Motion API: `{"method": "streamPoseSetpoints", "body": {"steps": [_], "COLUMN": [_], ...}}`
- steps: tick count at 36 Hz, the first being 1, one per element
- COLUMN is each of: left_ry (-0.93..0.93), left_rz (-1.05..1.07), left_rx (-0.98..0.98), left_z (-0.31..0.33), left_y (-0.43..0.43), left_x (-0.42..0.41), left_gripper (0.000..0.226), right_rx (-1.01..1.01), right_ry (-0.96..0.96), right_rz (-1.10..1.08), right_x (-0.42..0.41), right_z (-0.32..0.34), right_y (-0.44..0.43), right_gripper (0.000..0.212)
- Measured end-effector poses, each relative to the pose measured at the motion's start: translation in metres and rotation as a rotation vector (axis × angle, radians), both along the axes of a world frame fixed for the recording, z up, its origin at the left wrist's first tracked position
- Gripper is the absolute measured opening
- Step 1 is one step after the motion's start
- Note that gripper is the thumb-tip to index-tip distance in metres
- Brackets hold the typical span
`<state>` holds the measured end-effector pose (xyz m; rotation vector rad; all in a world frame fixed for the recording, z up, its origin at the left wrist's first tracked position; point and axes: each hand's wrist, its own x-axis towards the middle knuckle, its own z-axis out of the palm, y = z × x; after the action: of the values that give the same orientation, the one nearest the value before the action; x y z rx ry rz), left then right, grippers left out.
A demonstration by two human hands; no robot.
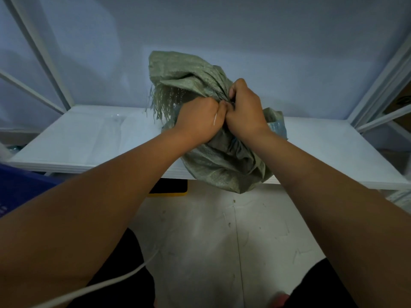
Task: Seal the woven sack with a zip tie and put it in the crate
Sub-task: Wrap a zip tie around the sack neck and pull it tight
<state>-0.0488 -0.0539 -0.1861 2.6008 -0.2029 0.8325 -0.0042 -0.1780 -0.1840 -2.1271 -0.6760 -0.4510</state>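
A grey-green woven sack (224, 165) rests on the front edge of a white shelf board (89, 138), with its bunched neck and frayed top (178, 74) standing up. My right hand (244, 110) is clenched around the gathered neck. Touching it on the left, my left hand (200, 121) also grips the neck, and a thin white zip tie end (215, 119) sticks out by its thumb. Where the tie goes around the neck is hidden by my fingers.
A dark blue crate corner (24, 185) shows at the lower left, below the shelf. White metal rack posts (382, 85) frame both sides. A black and yellow object (171, 190) lies under the shelf. A white cable (111, 281) crosses my lap.
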Motion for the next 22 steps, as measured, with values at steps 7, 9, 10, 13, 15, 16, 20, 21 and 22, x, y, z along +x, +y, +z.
{"method": "streamPoseSetpoints", "body": {"steps": [7, 9, 10, 13, 15, 16, 20, 21, 22], "left_ry": [0.065, 0.079, 0.087, 0.146, 0.193, 0.208, 0.276, 0.297, 0.320], "left_rz": [0.016, 0.003, -0.013, -0.088, -0.146, -0.156, -0.147, -0.146, -0.146], "left_rx": [-0.331, -0.404, -0.448, -0.574, -0.640, -0.646, -0.608, -0.616, -0.646], "left_z": [-0.005, -0.007, -0.009, -0.011, -0.012, -0.012, -0.011, -0.009, -0.007], "left_y": [0.005, 0.009, 0.012, 0.014, 0.012, 0.012, 0.010, 0.009, 0.008], "left_x": [0.003, 0.004, 0.006, 0.005, 0.004, 0.003, -0.001, -0.002, -0.003], "left_gripper": [0.051, 0.048, 0.044, 0.029, 0.025, 0.026, 0.029, 0.031, 0.035], "right_rx": [0.181, 0.219, 0.232, 0.264, 0.306, 0.324, 0.428, 0.454, 0.470], "right_ry": [0.092, 0.147, 0.177, 0.254, 0.305, 0.338, 0.506, 0.550, 0.583], "right_rz": [-0.022, -0.039, -0.049, -0.079, -0.094, -0.099, -0.049, -0.026, -0.008], "right_x": [0.005, 0.007, 0.008, 0.010, 0.012, 0.013, 0.008, 0.006, 0.005], "right_z": [0.003, 0.000, -0.001, -0.001, 0.001, 0.002, 0.005, 0.005, 0.006], "right_y": [0.001, -0.002, -0.004, -0.009, -0.012, -0.012, -0.013, -0.013, -0.014], "right_gripper": [0.022, 0.024, 0.024, 0.024, 0.028, 0.028, 0.019, 0.016, 0.014]}}
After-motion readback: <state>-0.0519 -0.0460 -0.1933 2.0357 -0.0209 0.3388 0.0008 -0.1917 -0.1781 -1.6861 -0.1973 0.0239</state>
